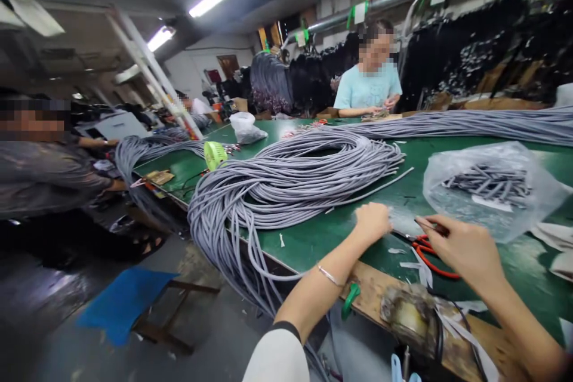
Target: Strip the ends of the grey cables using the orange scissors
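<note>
My left hand [373, 222] is closed in a fist over the green table, just below the loose end of a grey cable; what its fingers hold, if anything, is hidden. To the right, my right hand [470, 250] pinches a thin dark piece whose kind I cannot make out. Red-handled scissors [436, 261] lie on the table between my hands, close under the right fingers. Behind the right hand sits a clear plastic bag [456, 215] with short grey pieces [501, 184] inside. A large coil of grey cables [286, 185] spreads beyond my left hand and hangs over the table edge.
A wooden board with a soiled device [407, 313] and a green clamp [350, 300] lines the near edge. Beyond are a green fan [215, 155], a white bag [246, 128] and a seated person [369, 86]. Another person [49, 161] and a blue-topped stool [128, 301] are left.
</note>
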Action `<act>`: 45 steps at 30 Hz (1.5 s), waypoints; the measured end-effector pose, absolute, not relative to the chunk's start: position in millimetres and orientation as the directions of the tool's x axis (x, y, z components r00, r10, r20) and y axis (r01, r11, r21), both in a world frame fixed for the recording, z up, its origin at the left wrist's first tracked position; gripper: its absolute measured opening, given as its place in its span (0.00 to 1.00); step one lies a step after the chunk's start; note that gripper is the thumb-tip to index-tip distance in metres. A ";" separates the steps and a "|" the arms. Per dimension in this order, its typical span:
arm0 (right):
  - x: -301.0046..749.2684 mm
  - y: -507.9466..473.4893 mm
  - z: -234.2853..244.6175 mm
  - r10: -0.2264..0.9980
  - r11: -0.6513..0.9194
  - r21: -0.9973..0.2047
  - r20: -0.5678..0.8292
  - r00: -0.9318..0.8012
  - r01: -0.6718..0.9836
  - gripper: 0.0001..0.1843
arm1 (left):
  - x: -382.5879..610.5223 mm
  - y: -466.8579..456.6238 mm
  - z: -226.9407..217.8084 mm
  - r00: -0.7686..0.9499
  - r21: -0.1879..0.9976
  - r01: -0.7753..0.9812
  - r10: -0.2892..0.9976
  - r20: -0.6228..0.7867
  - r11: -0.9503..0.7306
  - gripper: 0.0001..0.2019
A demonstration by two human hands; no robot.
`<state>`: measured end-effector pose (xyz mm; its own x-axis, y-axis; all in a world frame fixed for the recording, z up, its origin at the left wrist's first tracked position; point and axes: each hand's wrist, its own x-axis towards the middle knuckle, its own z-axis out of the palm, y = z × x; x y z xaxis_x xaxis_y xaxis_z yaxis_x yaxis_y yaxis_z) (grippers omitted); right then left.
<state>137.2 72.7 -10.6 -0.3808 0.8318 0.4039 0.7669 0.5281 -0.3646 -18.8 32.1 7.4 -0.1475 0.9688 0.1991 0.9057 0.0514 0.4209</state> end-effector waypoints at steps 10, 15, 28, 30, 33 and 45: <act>143.3 54.2 14.9 0.933 0.249 -0.968 0.244 -0.266 -0.016 0.18 | -3.9 9.9 21.2 0.055 0.718 0.572 0.893 0.447 -0.396 0.10; 143.1 43.0 18.6 0.957 0.142 -0.976 0.178 -0.231 -0.163 0.15 | 0.0 0.2 18.0 0.062 0.776 0.492 0.905 0.421 -0.395 0.11; 141.9 42.1 17.3 0.944 0.150 -0.978 0.185 -0.274 -0.144 0.15 | 2.0 4.9 11.4 0.057 0.969 0.145 0.980 0.192 -0.199 0.16; 141.6 42.6 18.3 0.956 0.129 -0.978 0.168 -0.242 -0.166 0.14 | 1.4 6.1 10.3 0.060 0.971 0.145 0.982 0.180 -0.187 0.16; 140.5 43.0 17.0 0.965 0.112 -0.980 0.148 -0.217 -0.167 0.14 | 2.0 6.9 7.1 0.039 0.966 0.178 0.982 0.183 -0.187 0.15; 144.2 37.8 6.5 0.924 0.382 -0.837 0.349 -0.155 0.393 0.12 | 4.1 12.2 3.4 -0.097 0.995 0.024 0.990 0.097 -0.095 0.17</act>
<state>144.2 37.8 6.5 -0.1553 0.9243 0.3487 0.3930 0.3816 -0.8366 4.1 12.2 3.4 -0.0973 0.9905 0.0973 0.0244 -0.0953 0.9951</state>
